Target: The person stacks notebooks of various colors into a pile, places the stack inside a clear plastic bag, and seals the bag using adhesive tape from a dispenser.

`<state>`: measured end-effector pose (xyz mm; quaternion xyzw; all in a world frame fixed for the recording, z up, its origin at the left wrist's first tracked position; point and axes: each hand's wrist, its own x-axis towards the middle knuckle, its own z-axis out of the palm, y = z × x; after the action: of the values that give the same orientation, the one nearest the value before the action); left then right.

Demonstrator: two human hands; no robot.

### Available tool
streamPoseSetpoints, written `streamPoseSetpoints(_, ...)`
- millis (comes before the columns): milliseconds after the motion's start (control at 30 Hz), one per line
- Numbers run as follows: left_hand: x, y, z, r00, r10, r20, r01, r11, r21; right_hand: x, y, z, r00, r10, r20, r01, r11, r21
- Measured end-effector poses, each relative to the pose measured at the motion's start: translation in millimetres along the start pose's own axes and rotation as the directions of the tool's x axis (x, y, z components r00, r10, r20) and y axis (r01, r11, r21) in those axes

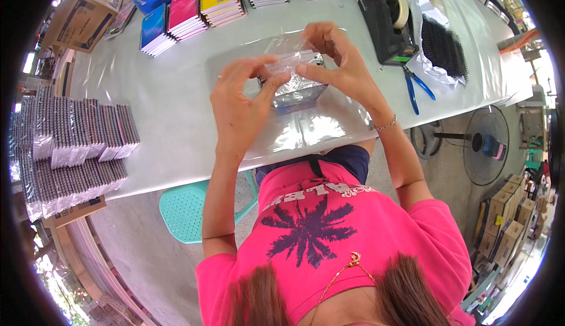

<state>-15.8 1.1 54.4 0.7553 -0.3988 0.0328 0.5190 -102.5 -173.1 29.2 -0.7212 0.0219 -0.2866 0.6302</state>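
On table, clear plastic bag (291, 61) around notebook stack (297, 87), both hands' fingers (268, 67) pinching bag.

Mount: head-worn, the left of a side-by-side pair; only this one view on hand, so no overlap with a second can be judged.
Direction: steeply downward and forward, over the wearer's pink shirt (347, 220) to the table (176, 120).
Orientation: upright, unmirrored; picture left is the wearer's left.
Lens: wide fisheye, round black vignette; the table edge bows toward the rim.
Nearness: close; left hand (238, 111) and right hand (335, 61) sit near centre, forearms entering from below.
Far reach: notebook stacks (206, 5) along the top.
Side reach: floor fan (485, 145) at right, wrapped bundles (73, 143) at left.
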Motion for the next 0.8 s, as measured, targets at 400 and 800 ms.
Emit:
streamPoseSetpoints(400, 14, -25, 6, 0.863, -0.381, 0.332, 0.501, 0.722, -0.477, 13, 8, -14, 0.951, 0.143, 0.273, -0.125, 0.989, -0.079)
streamPoseSetpoints(800, 27, -29, -15, 0.89, -0.077, 0.449, 0.251, 0.906, -0.341, -10, -5, -7, 0.982, 0.031, 0.186, 0.011, 0.975, -0.221)
